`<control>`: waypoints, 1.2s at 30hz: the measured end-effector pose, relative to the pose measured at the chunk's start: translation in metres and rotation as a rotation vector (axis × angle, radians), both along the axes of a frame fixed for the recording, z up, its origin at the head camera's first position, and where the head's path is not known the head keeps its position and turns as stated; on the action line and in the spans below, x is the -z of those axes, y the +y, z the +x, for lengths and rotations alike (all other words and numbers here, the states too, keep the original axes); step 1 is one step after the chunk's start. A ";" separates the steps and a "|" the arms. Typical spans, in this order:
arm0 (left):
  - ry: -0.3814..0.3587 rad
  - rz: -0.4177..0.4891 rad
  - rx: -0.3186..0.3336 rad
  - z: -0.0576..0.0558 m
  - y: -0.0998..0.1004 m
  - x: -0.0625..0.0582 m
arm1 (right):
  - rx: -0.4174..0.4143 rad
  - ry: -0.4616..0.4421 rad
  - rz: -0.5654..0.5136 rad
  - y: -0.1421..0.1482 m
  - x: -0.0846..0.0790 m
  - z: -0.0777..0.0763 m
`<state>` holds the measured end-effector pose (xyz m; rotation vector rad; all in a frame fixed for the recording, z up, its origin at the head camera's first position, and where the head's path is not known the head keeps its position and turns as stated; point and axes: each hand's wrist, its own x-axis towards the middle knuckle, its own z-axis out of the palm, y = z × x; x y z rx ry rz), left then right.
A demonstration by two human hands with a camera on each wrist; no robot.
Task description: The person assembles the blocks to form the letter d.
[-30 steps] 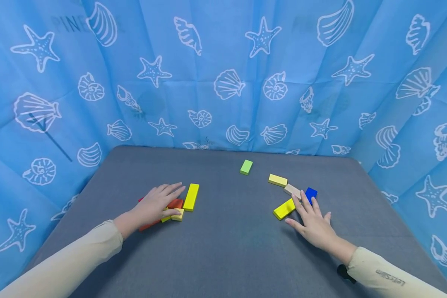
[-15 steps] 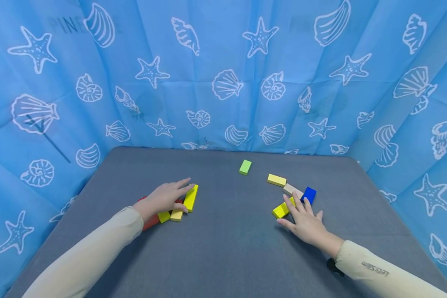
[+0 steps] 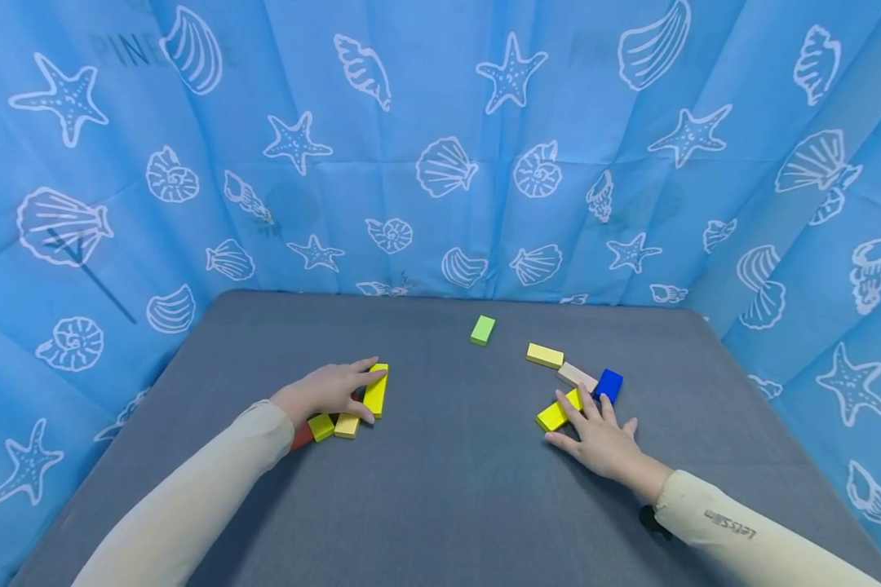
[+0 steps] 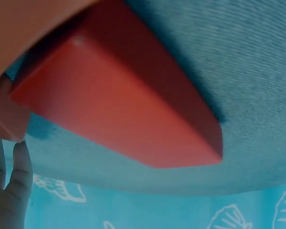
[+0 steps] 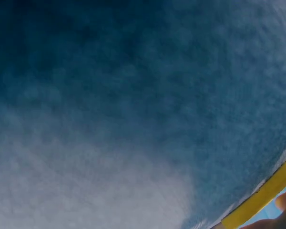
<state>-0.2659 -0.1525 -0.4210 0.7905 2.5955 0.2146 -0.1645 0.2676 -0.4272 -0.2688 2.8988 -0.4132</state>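
Note:
My left hand (image 3: 330, 390) reaches over a cluster of blocks, its fingers over the upper end of a long yellow block (image 3: 376, 393) and its thumb beside the lower end. Under and next to this hand lie a pale yellow block (image 3: 347, 425), a small yellow block (image 3: 320, 427) and a red block (image 3: 303, 436), partly hidden. The left wrist view shows a large red block (image 4: 119, 100) close up and fingers (image 4: 20, 174) by an orange-red block (image 4: 9, 112). With spread fingers, my right hand (image 3: 598, 444) touches another yellow block (image 3: 554, 416), near a blue block (image 3: 609, 385).
Beyond the right hand lie a pale wood-coloured block (image 3: 576, 375) and a light yellow block (image 3: 545, 355). A light green block (image 3: 483, 329) sits farther back on the grey table (image 3: 448, 473). Blue shell-print curtains (image 3: 411, 187) stand behind and at both sides.
My left hand has moved right from the red blocks to the long yellow block. My right hand stays by its yellow block, with only a slight shift in view.

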 end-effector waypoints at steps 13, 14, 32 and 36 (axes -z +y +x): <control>0.141 -0.010 0.118 0.008 0.046 -0.002 | 0.003 -0.010 0.008 0.003 0.002 -0.003; 0.154 -0.007 0.129 0.009 0.053 -0.002 | 0.005 -0.011 0.006 0.003 0.001 -0.003; 0.197 -0.087 0.118 0.011 0.119 0.007 | 0.012 0.010 0.012 0.001 -0.002 -0.005; 0.187 -0.068 0.092 0.014 0.118 0.005 | 0.029 0.049 0.034 -0.002 0.000 -0.004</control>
